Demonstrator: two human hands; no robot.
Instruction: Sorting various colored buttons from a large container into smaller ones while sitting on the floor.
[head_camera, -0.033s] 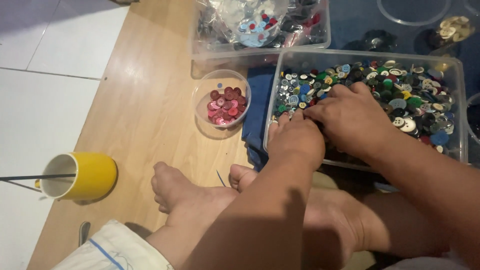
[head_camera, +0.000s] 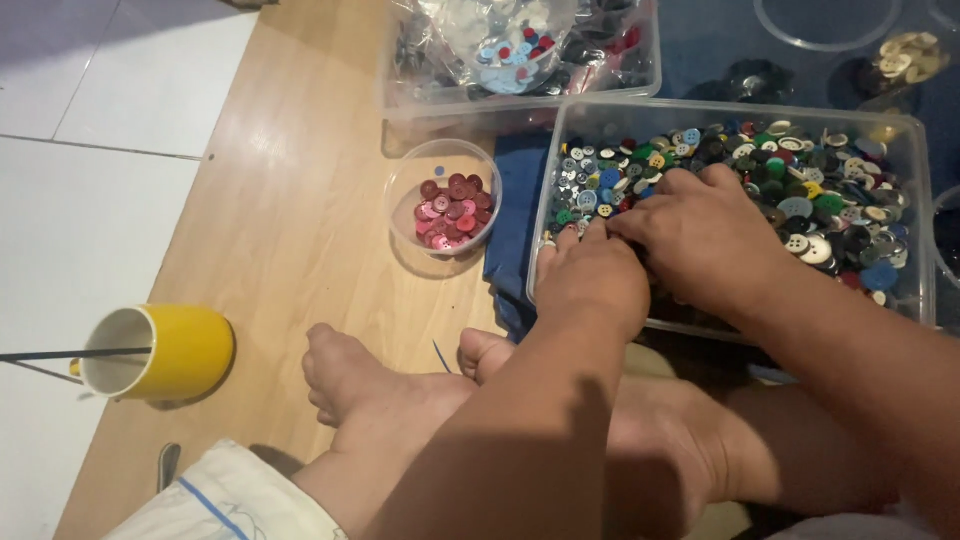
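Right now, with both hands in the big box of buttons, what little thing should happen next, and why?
Probably pinch out one red button with the left hand and drop it into the small bowl. That bowl holds only red buttons, while the big box is a mix of colours, and both hands, the right hand too, are already down among them.

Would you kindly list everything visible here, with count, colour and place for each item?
clear bin: one, transparent, right of centre, full of mixed buttons
mixed buttons: many, assorted colours, inside the clear bin
small round tub: one, clear, left of the bin
red buttons: many, dark red and pink, in the tub
blue cloth: one, between tub and bin
rear bin: one, clear, top centre, holding bagged buttons
yellow mug: one, lower left, a thin stick across it
wooden board: one, tan, beneath everything
bare feet: two, bottom centre
left hand: in the bin
right hand: in the bin
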